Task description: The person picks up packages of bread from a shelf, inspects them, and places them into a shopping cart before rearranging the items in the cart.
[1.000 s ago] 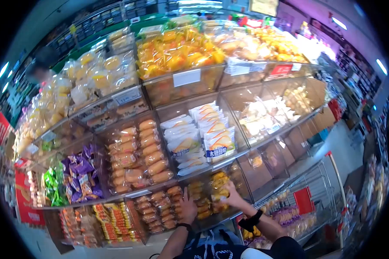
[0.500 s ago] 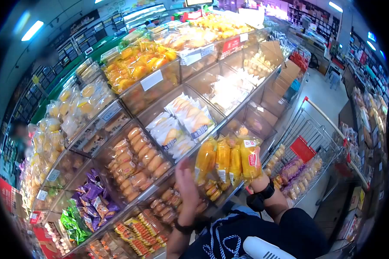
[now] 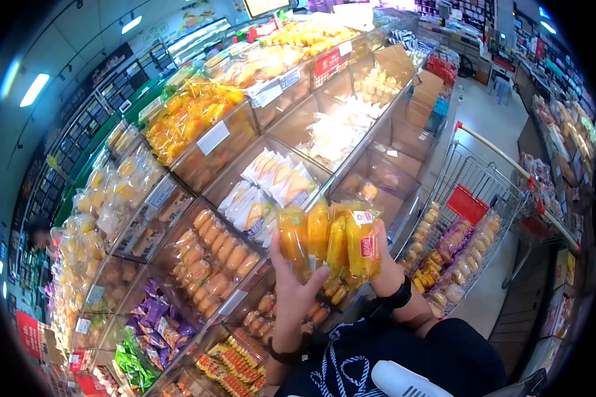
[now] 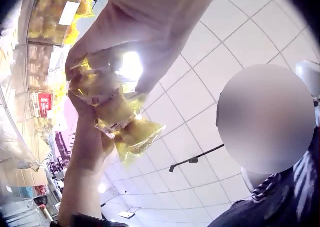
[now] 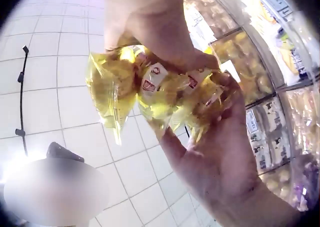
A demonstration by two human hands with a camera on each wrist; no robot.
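Note:
Several yellow-wrapped bread packs (image 3: 338, 241) stand side by side between my hands, raised above the lower front bins. My left hand (image 3: 295, 291) grips the left end of the row, its thumb across the near side. At the other end my right hand (image 3: 387, 268) holds the pack with a red and white label, its fingers partly hidden by the wrapping. From below, in the right wrist view, crinkled wrapper ends (image 5: 115, 87) hang between the two hands. The left wrist view shows the same yellow packs (image 4: 137, 137) under the left palm.
Tiered clear bins hold white-wrapped breads (image 3: 278, 175), long rolls (image 3: 215, 258) and purple snack bags (image 3: 159, 324). A shopping cart (image 3: 463, 155) with packaged breads in it stands close on my right. Beyond it runs the aisle floor (image 3: 477, 106).
My right hand has lifted the yellow packs out of a lower bin. The left hand, open beside them half a second ago, now grips their left end. The head view has turned right.

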